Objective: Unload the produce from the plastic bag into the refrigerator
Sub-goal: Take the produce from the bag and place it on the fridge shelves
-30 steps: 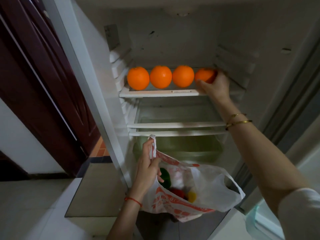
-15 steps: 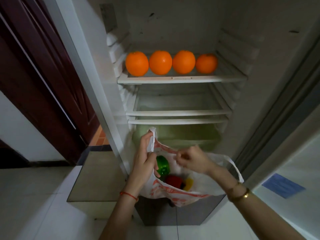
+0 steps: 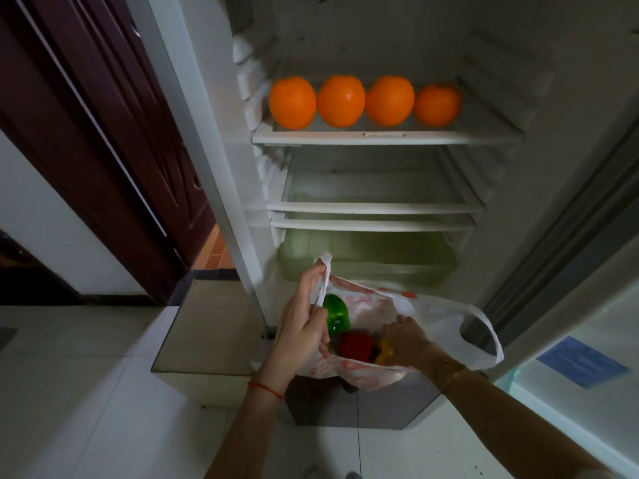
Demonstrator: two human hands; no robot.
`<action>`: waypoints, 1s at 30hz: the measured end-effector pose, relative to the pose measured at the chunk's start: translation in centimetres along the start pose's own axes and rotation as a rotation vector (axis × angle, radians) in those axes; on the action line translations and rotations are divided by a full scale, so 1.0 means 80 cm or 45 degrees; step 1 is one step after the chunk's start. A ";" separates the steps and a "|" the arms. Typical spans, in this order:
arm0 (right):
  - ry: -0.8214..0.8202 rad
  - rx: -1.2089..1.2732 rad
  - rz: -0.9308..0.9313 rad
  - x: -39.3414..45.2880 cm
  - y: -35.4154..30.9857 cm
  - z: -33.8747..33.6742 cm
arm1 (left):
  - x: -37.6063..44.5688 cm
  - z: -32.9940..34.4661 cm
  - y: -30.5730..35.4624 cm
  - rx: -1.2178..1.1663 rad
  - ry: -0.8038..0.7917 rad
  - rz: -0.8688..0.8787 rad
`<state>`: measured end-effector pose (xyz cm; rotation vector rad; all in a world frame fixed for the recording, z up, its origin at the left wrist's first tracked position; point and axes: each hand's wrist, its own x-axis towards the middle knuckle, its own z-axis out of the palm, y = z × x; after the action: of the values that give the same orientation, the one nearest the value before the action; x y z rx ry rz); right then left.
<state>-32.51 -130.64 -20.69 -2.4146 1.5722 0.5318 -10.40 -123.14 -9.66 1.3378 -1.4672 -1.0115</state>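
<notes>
The white plastic bag (image 3: 432, 316) with red print hangs in front of the open refrigerator (image 3: 387, 138). My left hand (image 3: 301, 326) grips the bag's left handle and holds it open. Inside lie a green pepper (image 3: 335, 312), a red pepper (image 3: 356, 345) and a yellow pepper (image 3: 383, 354). My right hand (image 3: 406, 344) is down inside the bag, curled over the yellow pepper with its fingertips hidden. Several oranges (image 3: 340, 102) stand in a row on the top shelf.
Two glass shelves (image 3: 373, 207) sit below the oranges, above a greenish crisper drawer (image 3: 366, 250). The refrigerator door (image 3: 587, 305) stands open at the right. A dark red wooden door (image 3: 103, 133) is at the left, and the floor is pale tile (image 3: 86, 392).
My right hand left the fourth orange on the top shelf, came down to the bag's rim, and has now gone inside onto the yellow pepper. The view tilted downward.
</notes>
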 end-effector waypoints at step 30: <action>-0.008 0.408 0.120 -0.001 -0.006 -0.001 | -0.001 -0.001 0.004 -0.058 0.008 -0.031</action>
<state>-32.10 -130.44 -20.61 -2.1087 1.6330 0.2761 -10.44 -123.04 -9.38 1.3276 -1.4184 -1.0497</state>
